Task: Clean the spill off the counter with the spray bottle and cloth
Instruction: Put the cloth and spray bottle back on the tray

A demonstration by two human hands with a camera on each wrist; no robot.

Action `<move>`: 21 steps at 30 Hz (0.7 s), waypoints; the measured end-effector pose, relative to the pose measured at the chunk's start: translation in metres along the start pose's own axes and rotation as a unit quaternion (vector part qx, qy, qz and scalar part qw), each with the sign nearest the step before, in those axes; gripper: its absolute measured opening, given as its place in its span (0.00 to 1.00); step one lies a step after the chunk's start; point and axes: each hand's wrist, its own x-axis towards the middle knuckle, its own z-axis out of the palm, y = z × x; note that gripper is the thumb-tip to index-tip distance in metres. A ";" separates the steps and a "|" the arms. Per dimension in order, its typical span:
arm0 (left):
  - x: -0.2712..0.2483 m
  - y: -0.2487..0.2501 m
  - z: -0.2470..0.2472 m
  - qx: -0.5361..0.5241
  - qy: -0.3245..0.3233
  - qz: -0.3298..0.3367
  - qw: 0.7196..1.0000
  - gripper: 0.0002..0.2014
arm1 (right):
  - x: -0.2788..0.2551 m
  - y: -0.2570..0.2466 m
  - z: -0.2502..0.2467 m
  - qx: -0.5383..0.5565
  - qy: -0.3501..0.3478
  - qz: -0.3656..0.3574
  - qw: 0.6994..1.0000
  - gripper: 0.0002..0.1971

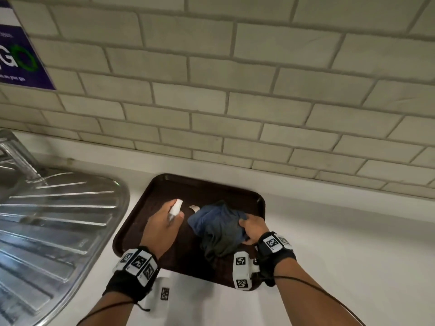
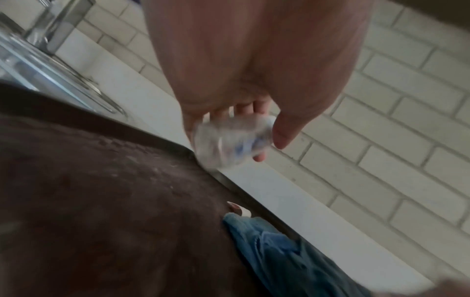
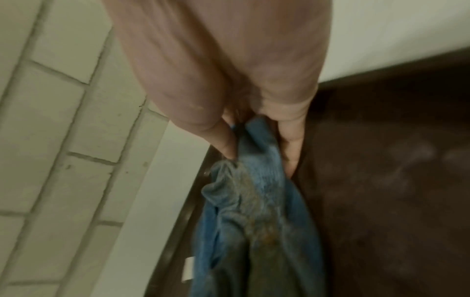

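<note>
A dark brown tray (image 1: 141, 222) lies on the white counter (image 1: 329, 243). My left hand (image 1: 162, 222) holds a small clear spray bottle (image 1: 175, 209) with a white head above the tray's left half; the left wrist view shows my fingers curled round the spray bottle (image 2: 230, 140). My right hand (image 1: 253, 228) grips a crumpled blue cloth (image 1: 216, 228) that hangs onto the tray's right half. In the right wrist view the blue cloth (image 3: 254, 201) is pinched between thumb and fingers (image 3: 223, 144) and carries brownish stains. Faint pale smears mark the tray (image 2: 114, 180) surface.
A steel sink drainboard (image 1: 54, 220) borders the tray on the left, with a tap (image 1: 18, 158) behind it. Tiled wall (image 1: 235, 90) rises at the back. A small white tag (image 1: 195, 208) lies on the tray near the cloth. Bare counter extends right of the tray.
</note>
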 end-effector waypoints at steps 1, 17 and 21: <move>0.011 -0.002 0.003 -0.003 -0.001 -0.001 1.000 0.20 | 0.003 0.005 -0.006 -0.001 0.007 0.001 1.000 0.09; 0.093 -0.003 0.041 0.047 0.003 -0.024 0.999 0.15 | -0.063 0.052 -0.059 -0.063 0.002 -0.105 0.992 0.16; 0.082 -0.001 0.039 0.023 -0.008 -0.062 0.998 0.28 | -0.097 0.068 -0.081 -0.041 -0.007 -0.130 0.991 0.12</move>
